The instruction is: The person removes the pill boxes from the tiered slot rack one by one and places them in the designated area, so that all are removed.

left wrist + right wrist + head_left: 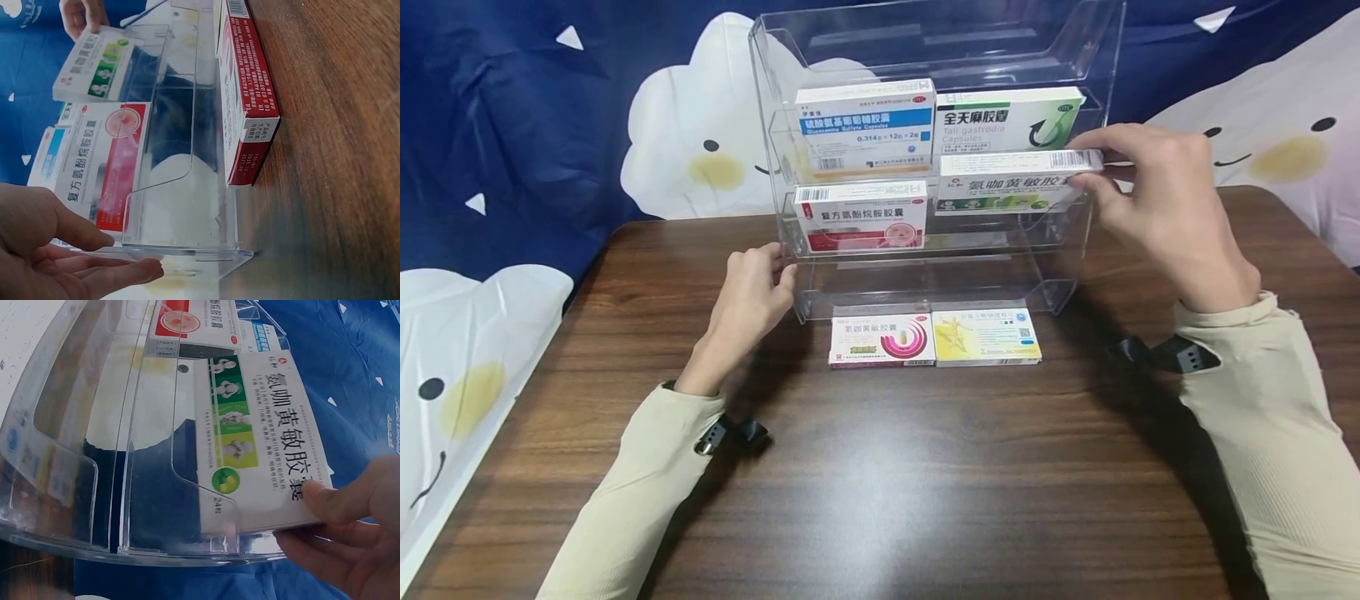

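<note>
My right hand (1172, 196) pinches the right end of a white and green medicine box (1000, 187), thumb on its front. The box stands in the right part of the clear display rack's (865, 283) middle tier, its lower edge behind the clear front lip. In the right wrist view, the box's printed front (262, 444) faces the camera. At the rack's lower left side, my left hand (748, 292) holds the side panel between thumb and fingers, as the left wrist view shows. A red and white medicine box (868, 225) stands left of the gripped one.
On the upper tier are a blue and white box (865, 129) and a green and white box (1007, 117). A pink and white box (880, 340) and a yellow and white box (987, 337) lie on the wooden table (880, 483) before the rack.
</note>
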Available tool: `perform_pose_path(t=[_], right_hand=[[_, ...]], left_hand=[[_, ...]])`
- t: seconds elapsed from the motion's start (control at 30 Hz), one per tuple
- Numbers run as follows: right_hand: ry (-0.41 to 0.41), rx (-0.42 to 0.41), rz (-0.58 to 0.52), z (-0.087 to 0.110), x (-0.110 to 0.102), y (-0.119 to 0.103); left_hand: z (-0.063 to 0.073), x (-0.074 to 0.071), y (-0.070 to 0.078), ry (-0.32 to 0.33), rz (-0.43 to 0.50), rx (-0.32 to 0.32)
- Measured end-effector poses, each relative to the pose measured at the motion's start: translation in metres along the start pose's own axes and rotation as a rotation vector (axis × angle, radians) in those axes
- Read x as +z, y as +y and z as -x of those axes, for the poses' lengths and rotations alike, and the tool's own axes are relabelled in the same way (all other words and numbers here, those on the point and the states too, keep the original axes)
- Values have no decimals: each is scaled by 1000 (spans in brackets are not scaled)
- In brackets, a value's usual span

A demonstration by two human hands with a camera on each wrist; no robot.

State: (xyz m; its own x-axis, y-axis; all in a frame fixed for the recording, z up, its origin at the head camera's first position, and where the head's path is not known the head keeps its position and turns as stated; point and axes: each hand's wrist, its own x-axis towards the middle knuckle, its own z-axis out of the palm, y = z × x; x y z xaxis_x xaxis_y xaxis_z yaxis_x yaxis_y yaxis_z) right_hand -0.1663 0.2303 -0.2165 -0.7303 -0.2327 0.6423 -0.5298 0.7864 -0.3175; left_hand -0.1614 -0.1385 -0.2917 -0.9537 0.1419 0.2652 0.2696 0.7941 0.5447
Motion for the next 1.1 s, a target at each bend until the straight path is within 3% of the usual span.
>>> perform_pose_path(t=[0.57, 0.83, 0.97, 1.1], right_hand=[[69, 3, -37, 4, -10, -3], [181, -80, -55, 17, -14, -5], [171, -41, -60, 27, -19, -4], [102, 38, -166, 40, -22, -4]], left_hand=[[1, 3, 2, -3, 6, 1], [1, 3, -3, 19, -3, 16], [2, 0, -2, 17, -1, 13], [1, 0, 0, 12, 6, 12]])
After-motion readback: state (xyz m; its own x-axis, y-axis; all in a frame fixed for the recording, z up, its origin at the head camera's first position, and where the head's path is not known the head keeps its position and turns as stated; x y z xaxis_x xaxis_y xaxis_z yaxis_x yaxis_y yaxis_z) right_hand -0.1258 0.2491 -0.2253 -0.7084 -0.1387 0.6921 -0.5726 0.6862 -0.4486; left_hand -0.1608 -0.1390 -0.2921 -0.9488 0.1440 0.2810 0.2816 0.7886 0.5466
